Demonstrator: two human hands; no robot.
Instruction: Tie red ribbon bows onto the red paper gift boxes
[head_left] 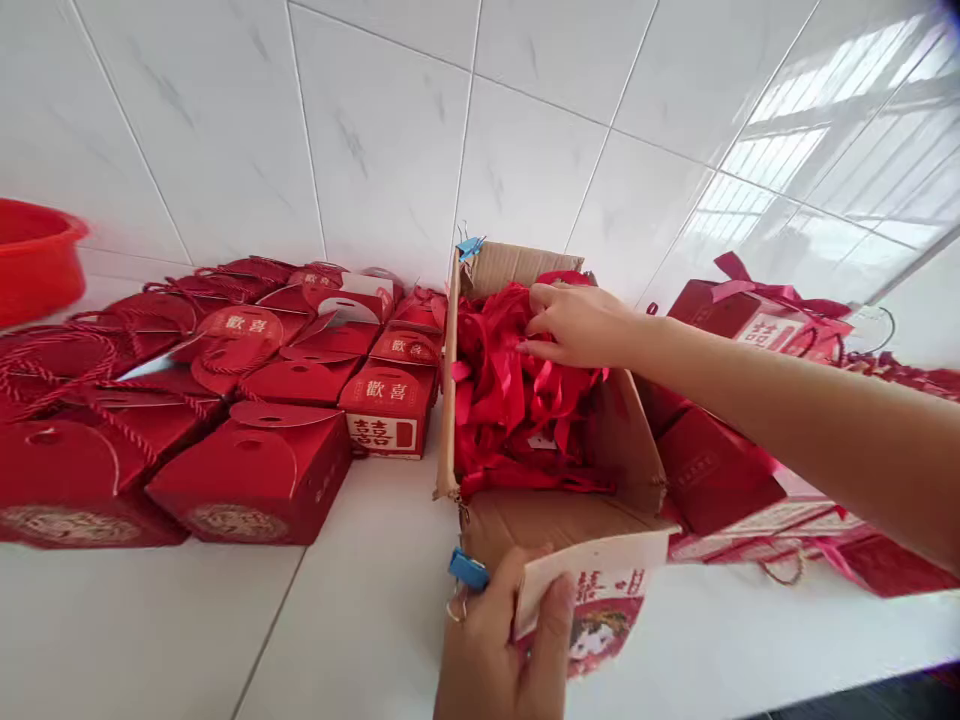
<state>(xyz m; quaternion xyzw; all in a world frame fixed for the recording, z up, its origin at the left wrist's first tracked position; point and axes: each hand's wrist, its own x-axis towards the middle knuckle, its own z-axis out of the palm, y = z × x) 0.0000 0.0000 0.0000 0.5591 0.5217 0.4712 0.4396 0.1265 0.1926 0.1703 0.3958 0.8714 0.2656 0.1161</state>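
Observation:
A brown cardboard box (448, 400) stands with its top open in front of me, filled with tangled red ribbons (499, 400). My right hand (574, 322) reaches in from the right and rests on the ribbons, its thumb and fingers slightly apart. Whether a ribbon lies under its fingertips is hidden. At the near end of the box, my left hand (510, 635) pinches a white-and-red printed card (607, 610) between thumb and fingers. Whether this card is joined to the box cannot be seen. Beside that hand, a blue binder clip (469, 569) grips the box's near edge.
Several red gift boxes (251, 475) with cord handles stand in rows on the left. More red boxes (720, 470), some with ribbon bows, are stacked on the right. A red plastic basin (37, 265) is at far left. Another blue clip (471, 247) holds the far corner. White tiled wall (382, 130) rises behind.

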